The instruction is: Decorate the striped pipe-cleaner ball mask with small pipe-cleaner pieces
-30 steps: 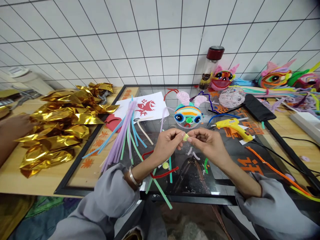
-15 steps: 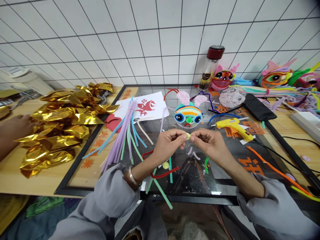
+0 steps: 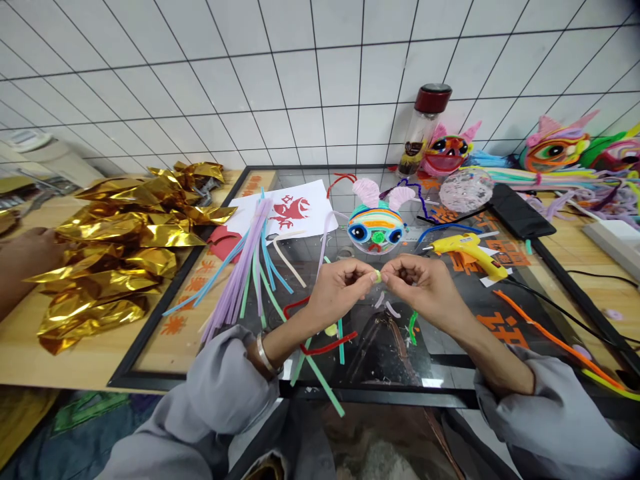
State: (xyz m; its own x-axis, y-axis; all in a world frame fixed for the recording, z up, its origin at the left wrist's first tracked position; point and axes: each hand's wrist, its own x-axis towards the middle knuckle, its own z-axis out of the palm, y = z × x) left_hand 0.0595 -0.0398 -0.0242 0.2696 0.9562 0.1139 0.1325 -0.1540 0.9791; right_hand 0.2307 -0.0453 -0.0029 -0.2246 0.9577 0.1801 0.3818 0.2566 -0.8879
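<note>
Both my hands meet over the glass-topped frame, pinching one small pale yellow-green piece, apparently coiled pipe cleaner (image 3: 378, 275). My left hand (image 3: 343, 287) grips it from the left, and my right hand (image 3: 417, 280) from the right; the fingers hide most of it. Just beyond them sits a colourful animal head (image 3: 376, 227) wound from pipe cleaners, with pink ears and big blue eyes. Below my left hand lie a pale yellow disc (image 3: 331, 330) and a bent red pipe cleaner (image 3: 333, 345). Short lilac pieces (image 3: 391, 309) and a green one (image 3: 413, 328) lie under my right hand.
A yellow glue gun (image 3: 470, 255), a black phone (image 3: 523, 212) and a clear ball (image 3: 466, 191) lie to the right. A bottle (image 3: 425, 130) stands behind. Lilac pipe cleaners (image 3: 250, 267) and gold foil (image 3: 125, 247) lie left, where another person's hand (image 3: 33, 260) rests.
My fingertips have shifted slightly on the small yellow-green piece, and less of it shows now. The view has moved a little; the things on the table stay put.
</note>
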